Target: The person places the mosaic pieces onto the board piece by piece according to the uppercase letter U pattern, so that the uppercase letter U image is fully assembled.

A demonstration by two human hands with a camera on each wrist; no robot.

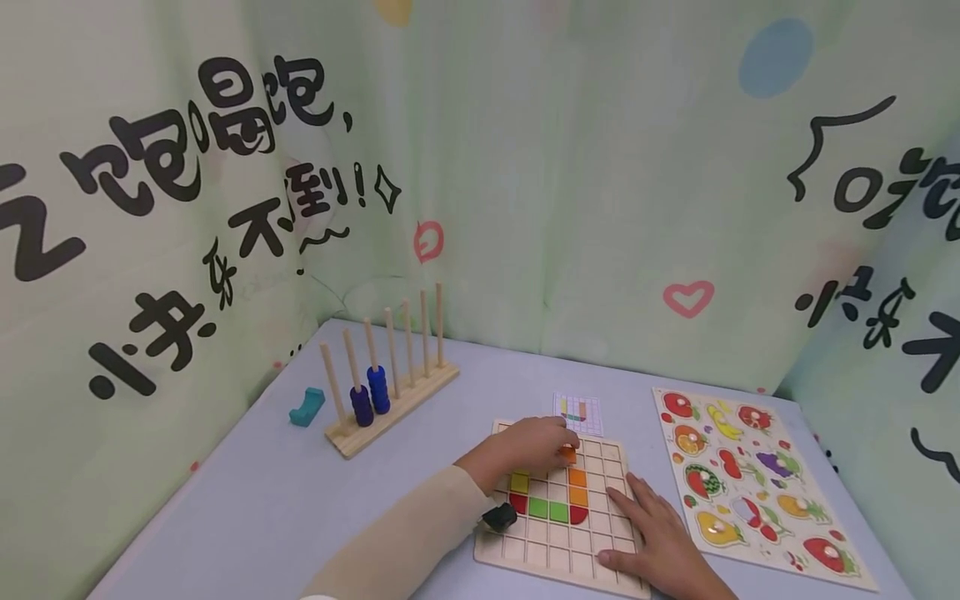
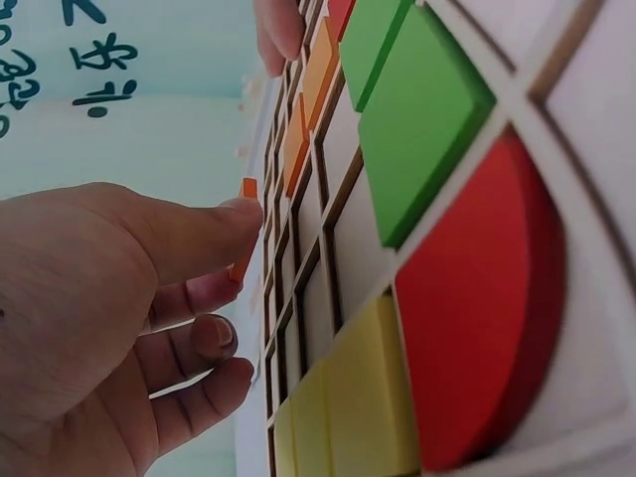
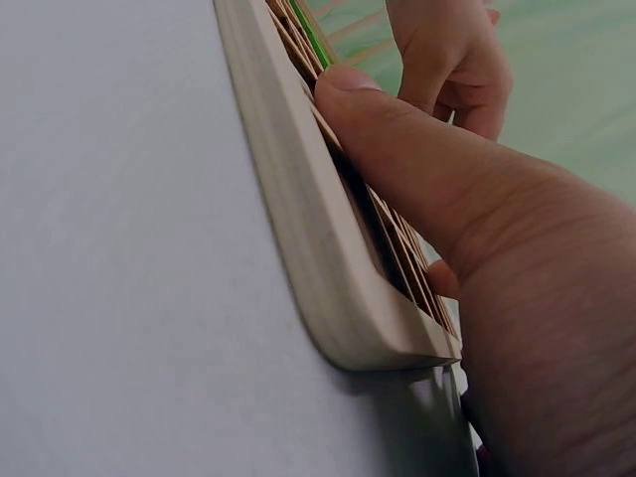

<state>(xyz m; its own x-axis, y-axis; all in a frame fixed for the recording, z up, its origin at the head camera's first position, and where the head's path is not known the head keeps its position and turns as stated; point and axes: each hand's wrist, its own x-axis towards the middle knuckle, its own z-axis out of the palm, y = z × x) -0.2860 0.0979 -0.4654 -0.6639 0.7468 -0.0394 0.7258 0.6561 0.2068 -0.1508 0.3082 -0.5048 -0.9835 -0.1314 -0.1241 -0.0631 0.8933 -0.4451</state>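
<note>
A wooden grid board (image 1: pixel 551 554) lies on the table. My left hand (image 1: pixel 523 446) reaches over its far part, pinching a thin orange square tile (image 2: pixel 248 189) between thumb and finger just above the grid. Set in the cells are yellow tiles (image 2: pixel 370 388), green tiles (image 1: pixel 537 507), orange tiles (image 1: pixel 577 487) and red round-cornered tiles (image 1: pixel 578 514), together forming a U-like line. On the board's right side rests my right hand (image 1: pixel 660 533), fingers spread and thumb on the grid near the front, as the right wrist view shows (image 3: pixel 397 139).
Behind the board lies a small pattern card (image 1: pixel 590 417), partly covered by my left hand. A fruit puzzle board (image 1: pixel 742 467) is at right. A wooden peg stand (image 1: pixel 405 408) with blue pieces and a teal curved piece (image 1: pixel 307 407) stand at left. Curtains surround the table.
</note>
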